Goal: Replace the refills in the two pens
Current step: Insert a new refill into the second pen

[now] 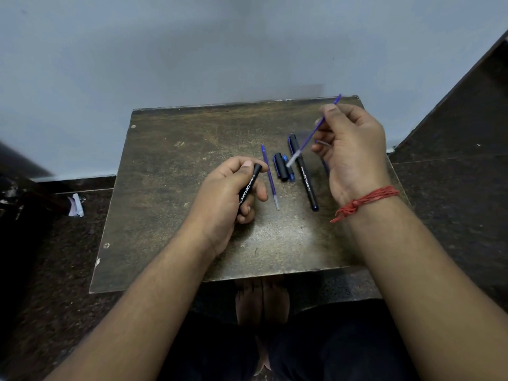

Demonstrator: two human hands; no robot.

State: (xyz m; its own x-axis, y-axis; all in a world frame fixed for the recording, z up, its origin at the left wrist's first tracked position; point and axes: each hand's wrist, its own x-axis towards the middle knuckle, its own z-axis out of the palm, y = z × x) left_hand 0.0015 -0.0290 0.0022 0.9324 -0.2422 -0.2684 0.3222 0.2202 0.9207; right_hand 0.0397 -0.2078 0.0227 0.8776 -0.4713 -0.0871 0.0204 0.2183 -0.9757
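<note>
Nearest the camera, two bare forearms reach forward over a small dark worn surface [170, 232]. The right wrist wears a red thread band [365, 200].

The left hand [225, 193] is curled tight around a black pen barrel [248, 187], whose open end points up and away between thumb and forefinger, white lettering showing along its side.

Just right of that hand, a purple refill [270, 178] lies lengthwise on the surface, tip pointing far. Beside it to the right sits a black and blue pen cap [283, 167], and next to that a second, capped black pen [303, 176] lies lengthwise too.

Farther off and raised above the surface, the right hand [354, 149] pinches another purple refill [313, 132] between thumb and fingers; it slants with its clear end low over the cap and its tip up past the surface's far edge. It is motion-blurred.
</note>
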